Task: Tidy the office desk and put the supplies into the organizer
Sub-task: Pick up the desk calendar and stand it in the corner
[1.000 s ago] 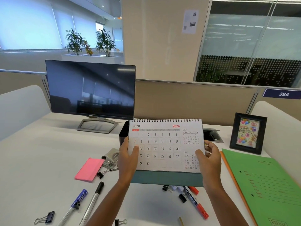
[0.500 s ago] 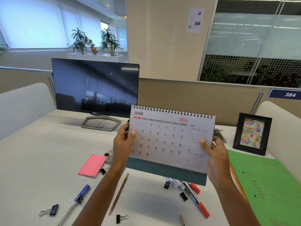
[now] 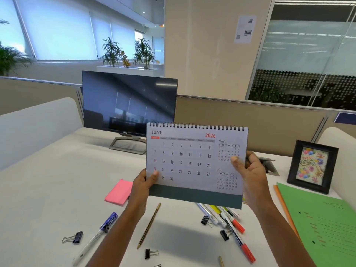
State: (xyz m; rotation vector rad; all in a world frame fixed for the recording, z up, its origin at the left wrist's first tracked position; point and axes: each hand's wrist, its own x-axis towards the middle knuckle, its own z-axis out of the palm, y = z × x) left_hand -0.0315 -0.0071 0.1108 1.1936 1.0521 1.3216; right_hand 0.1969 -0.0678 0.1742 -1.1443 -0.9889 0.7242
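above the desk (image 3: 48, 189), the calendar (image 3: 192, 160) sits higher.

The calendar (image 3: 196, 162) hid most fingers of the left hand (image 3: 140, 186) and the right hand (image 3: 252, 174), and the tops of the pens (image 3: 224, 218). The green folder (image 3: 323, 224) was cut off at the right edge. The words on the wall paper (image 3: 244, 28) were too small to read.

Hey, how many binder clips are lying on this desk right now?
4. One binder clip lies at the left near the blue pen, one at bottom centre below the pencil, and two beside the red markers. More may hide behind the calendar.
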